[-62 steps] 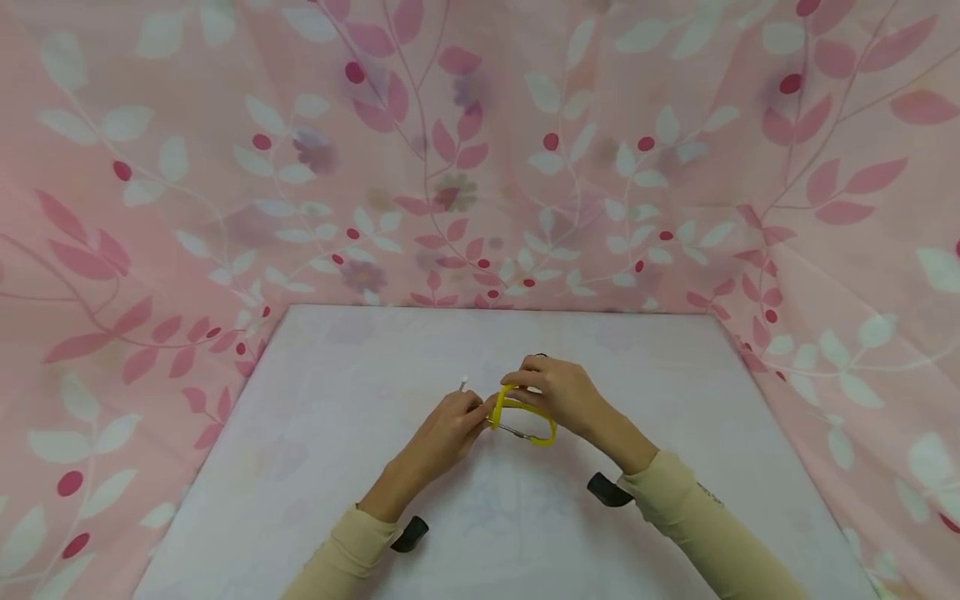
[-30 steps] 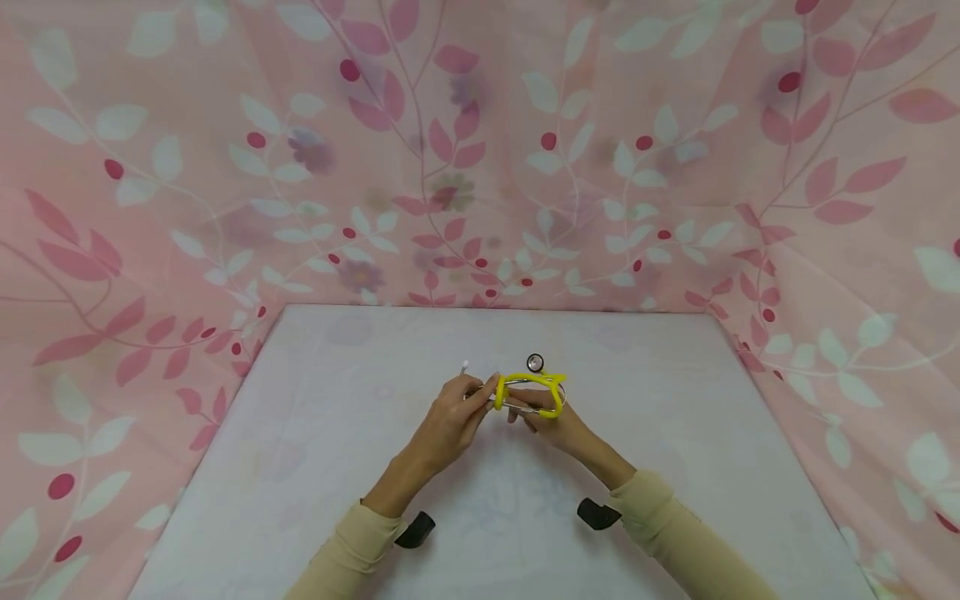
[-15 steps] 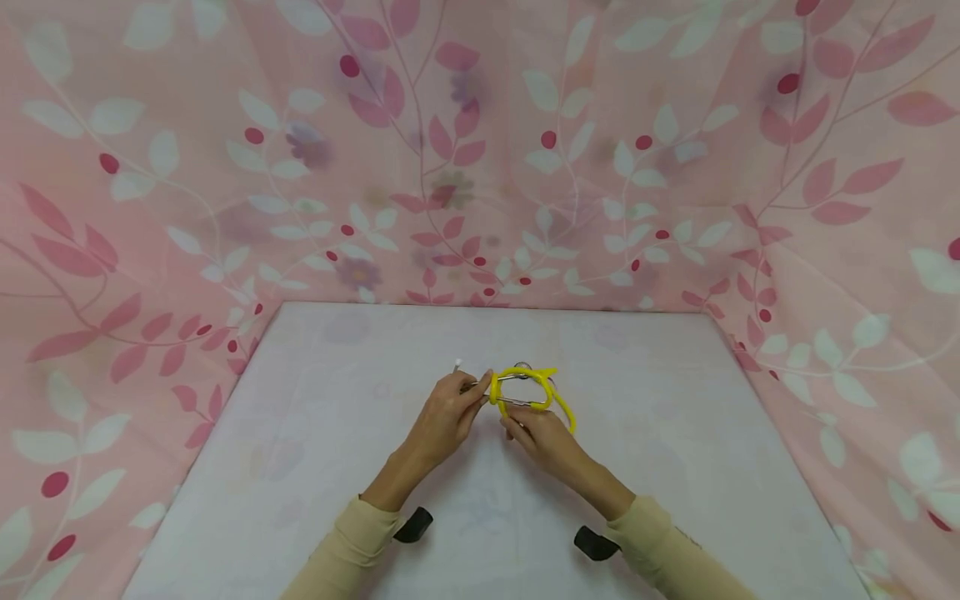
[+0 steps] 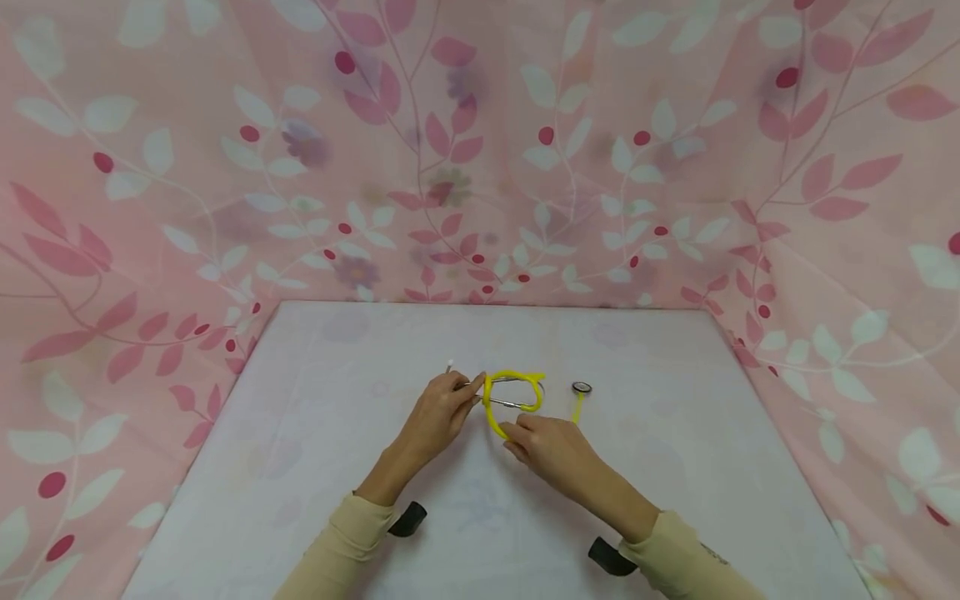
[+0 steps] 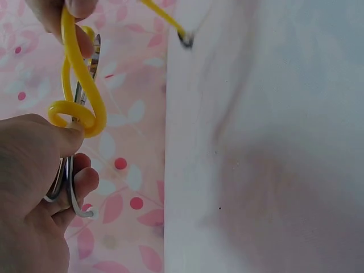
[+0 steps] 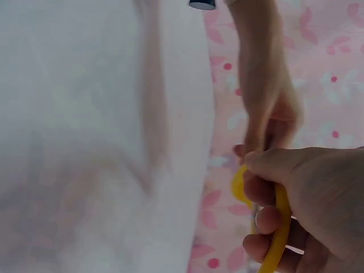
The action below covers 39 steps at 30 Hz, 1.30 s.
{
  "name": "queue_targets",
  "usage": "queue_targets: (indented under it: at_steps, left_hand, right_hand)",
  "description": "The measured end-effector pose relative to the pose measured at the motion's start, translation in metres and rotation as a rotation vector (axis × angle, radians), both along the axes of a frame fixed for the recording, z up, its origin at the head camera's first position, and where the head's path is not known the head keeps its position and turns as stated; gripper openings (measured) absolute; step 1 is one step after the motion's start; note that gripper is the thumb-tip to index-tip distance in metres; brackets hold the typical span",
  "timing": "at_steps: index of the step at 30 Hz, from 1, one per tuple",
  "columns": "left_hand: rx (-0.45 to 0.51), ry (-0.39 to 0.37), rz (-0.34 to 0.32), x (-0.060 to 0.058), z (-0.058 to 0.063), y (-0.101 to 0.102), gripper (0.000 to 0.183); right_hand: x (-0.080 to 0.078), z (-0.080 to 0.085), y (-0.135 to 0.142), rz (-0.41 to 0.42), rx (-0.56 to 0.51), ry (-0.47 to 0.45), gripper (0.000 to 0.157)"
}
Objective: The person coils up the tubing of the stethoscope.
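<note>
Head view, left hand (image 4: 435, 412) pinching looped yellow stethoscope (image 4: 537, 397) — right hand (image 4: 553, 447) gripping its tubing (image 6: 280, 224), white tabletop (image 4: 480, 533) beneath

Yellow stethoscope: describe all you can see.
The stethoscope has glossy, rubbery-looking yellow tubing looped around silvery metal ear tubes, a white eartip and a round, dark-rimmed chestpiece. The left hand grips the ear tubes; the right hand grips the tubing. It is held above the white table, chestpiece beyond the right hand.
</note>
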<state>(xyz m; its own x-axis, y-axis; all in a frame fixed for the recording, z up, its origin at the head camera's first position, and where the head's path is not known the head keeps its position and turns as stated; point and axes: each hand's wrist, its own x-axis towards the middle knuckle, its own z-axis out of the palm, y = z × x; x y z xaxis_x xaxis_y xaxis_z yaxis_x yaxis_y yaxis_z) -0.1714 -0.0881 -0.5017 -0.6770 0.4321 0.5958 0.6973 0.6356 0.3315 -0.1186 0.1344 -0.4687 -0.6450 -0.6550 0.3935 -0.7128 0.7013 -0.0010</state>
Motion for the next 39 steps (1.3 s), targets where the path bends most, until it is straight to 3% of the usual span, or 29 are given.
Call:
queue_targets:
  at_steps: [5,12,16,24,32,39]
  left_hand:
    - [0.001,-0.016,-0.023,0.001,0.002,-0.001,0.042]
    - [-0.047,-0.052,-0.026,0.004,0.004,0.0,0.041]
    - [-0.058,-0.036,-0.017,0.006,0.005,0.002,0.041]
    - [-0.089,-0.011,-0.02,0.013,0.008,0.005,0.041]
    - [-0.098,0.029,-0.066,0.018,0.008,0.007,0.044]
    - [-0.115,-0.018,-0.059,0.022,0.01,0.006,0.045]
  right_hand:
    - [-0.006,0.022,0.005,0.005,0.035,0.03,0.019]
    - [-0.027,0.042,0.011,0.056,0.012,0.074,0.019]
    - [-0.038,0.05,0.012,0.1,-0.019,0.04,0.02]
    - [-0.058,0.059,0.018,0.155,-0.068,-0.172,0.023]
    - [-0.082,0.061,0.025,0.089,-0.12,-0.303,0.037]
    - [-0.1,0.051,0.032,0.207,-0.292,-0.483,0.023]
